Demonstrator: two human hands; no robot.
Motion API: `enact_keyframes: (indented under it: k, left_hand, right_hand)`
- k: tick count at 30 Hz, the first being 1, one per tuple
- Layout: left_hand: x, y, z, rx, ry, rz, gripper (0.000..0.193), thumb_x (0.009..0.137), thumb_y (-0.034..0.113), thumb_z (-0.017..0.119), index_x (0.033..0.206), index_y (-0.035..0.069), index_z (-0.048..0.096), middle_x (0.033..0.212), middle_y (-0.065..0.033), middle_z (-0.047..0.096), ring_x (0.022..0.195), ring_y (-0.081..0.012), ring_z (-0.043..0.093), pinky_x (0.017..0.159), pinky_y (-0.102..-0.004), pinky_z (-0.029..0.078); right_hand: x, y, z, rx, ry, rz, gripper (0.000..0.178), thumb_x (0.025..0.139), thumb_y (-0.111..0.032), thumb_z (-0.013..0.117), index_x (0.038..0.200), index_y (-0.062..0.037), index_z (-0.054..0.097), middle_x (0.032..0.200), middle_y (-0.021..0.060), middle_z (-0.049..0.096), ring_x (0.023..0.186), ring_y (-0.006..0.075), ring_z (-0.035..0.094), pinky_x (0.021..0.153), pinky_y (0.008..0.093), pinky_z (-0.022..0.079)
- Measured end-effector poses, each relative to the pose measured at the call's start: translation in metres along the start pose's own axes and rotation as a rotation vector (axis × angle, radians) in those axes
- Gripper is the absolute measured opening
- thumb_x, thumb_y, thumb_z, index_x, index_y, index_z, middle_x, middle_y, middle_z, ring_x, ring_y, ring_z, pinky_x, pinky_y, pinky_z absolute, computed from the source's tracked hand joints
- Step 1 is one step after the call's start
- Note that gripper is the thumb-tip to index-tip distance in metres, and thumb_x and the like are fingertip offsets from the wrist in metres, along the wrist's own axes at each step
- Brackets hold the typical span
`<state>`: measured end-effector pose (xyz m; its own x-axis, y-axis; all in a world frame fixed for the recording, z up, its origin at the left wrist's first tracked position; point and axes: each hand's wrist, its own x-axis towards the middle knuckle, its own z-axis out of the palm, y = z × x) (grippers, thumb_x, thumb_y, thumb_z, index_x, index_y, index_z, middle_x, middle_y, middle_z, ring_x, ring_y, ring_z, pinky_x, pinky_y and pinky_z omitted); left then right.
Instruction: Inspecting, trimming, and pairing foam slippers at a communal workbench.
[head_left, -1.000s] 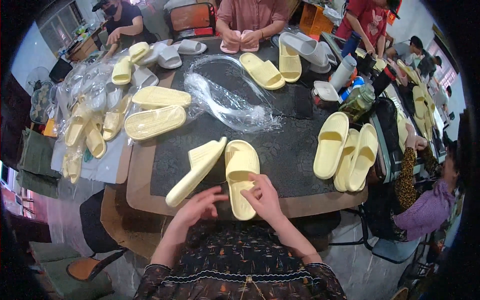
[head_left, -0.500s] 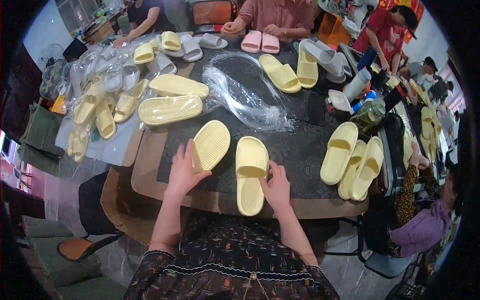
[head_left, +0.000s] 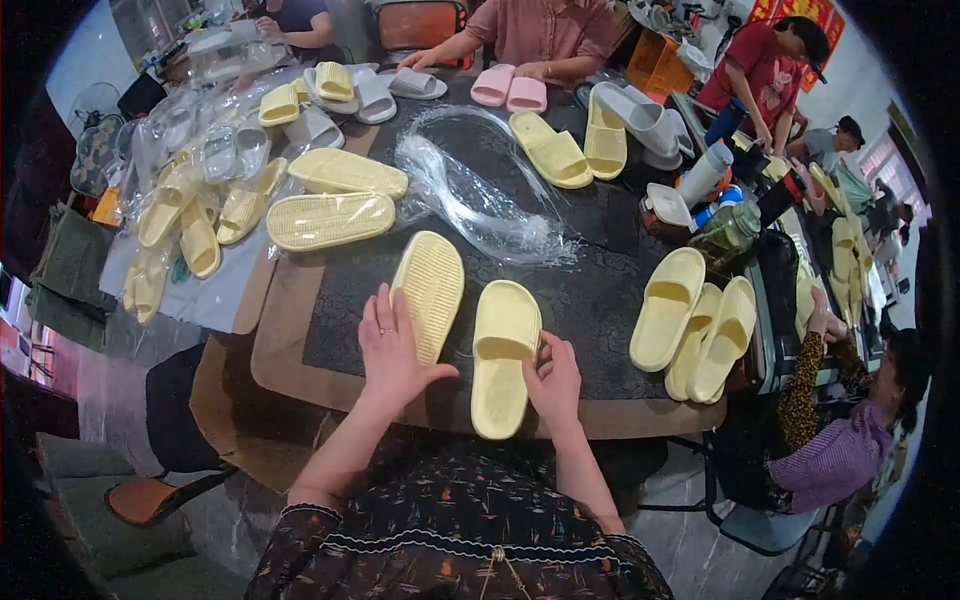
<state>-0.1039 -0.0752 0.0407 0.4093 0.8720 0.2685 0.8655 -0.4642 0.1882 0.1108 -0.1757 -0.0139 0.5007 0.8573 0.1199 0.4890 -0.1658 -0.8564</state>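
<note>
**Two yellow slippers at the near table edge**

Far left: bagged yellow slippers [head_left: 180, 215] heaped on a pale sheet. Nearer the middle, left hand [head_left: 392, 350] spread flat, fingers apart, resting against the lower left edge of the overturned slipper [head_left: 430, 293], ribbed sole up, on the dark table [head_left: 600, 300]. Just beside it, the upright slipper [head_left: 503, 355], strap up, heel at the table's near rim. Right hand [head_left: 555, 380] curled against that slipper's right side, thumb touching the edge; whether truly clamped cannot be told. Behind, a crumpled clear bag [head_left: 480, 190]. Further right, three more yellow slippers [head_left: 695, 325] lying close together.
</note>
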Motion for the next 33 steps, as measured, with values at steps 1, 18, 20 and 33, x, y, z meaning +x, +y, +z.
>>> enact_keyframes:
  k: [1, 18, 20, 33]
  left_hand:
    - [0.003, -0.002, 0.004, -0.005, 0.000, 0.000, 0.120, 0.053, 0.045, 0.088, 0.140, -0.007, 0.023, 0.138, -0.0254, 0.030, 0.125, -0.0451, 0.032, 0.104, -0.0500, 0.033]
    - [-0.038, -0.029, 0.039, -1.024, -0.228, -0.300, 0.064, 0.085, 0.007, 0.046, 0.144, 0.004, 0.023, 0.115, -0.0264, 0.056, 0.105, -0.0371, 0.057, 0.097, -0.0401, 0.043]
    - [-0.045, -0.026, 0.029, -0.938, -0.343, -0.305, 0.064, 0.085, 0.016, 0.058, 0.142, 0.005, 0.030, 0.119, -0.0289, 0.052, 0.107, -0.0439, 0.052, 0.098, -0.0481, 0.041]
    - [0.070, 0.016, 0.014, -0.478, -0.076, 0.415, 0.039, 0.079, 0.018, 0.068, 0.116, 0.007, 0.060, 0.117, -0.0145, 0.057, 0.116, -0.0354, 0.047, 0.100, -0.0442, 0.040]
  right_hand:
    - [-0.001, 0.000, -0.001, -0.002, 0.017, -0.011, 0.045, 0.079, -0.004, 0.068, 0.121, -0.0016, 0.055, 0.089, 0.0045, 0.048, 0.059, 0.0081, 0.046, 0.056, 0.0227, 0.043]
    - [-0.004, 0.009, -0.016, -0.040, 0.128, -0.025, 0.044, 0.078, -0.006, 0.069, 0.119, -0.0042, 0.055, 0.089, 0.0055, 0.048, 0.057, 0.0113, 0.049, 0.056, 0.0251, 0.045]
    - [-0.005, 0.013, -0.016, -0.048, 0.106, -0.005, 0.044, 0.078, -0.006, 0.069, 0.119, -0.0042, 0.055, 0.090, 0.0056, 0.049, 0.058, 0.0117, 0.050, 0.057, 0.0255, 0.045]
    - [-0.009, 0.018, -0.020, -0.049, 0.039, 0.058, 0.046, 0.079, -0.010, 0.069, 0.122, -0.0052, 0.053, 0.092, 0.0067, 0.049, 0.060, 0.0134, 0.051, 0.060, 0.0283, 0.047]
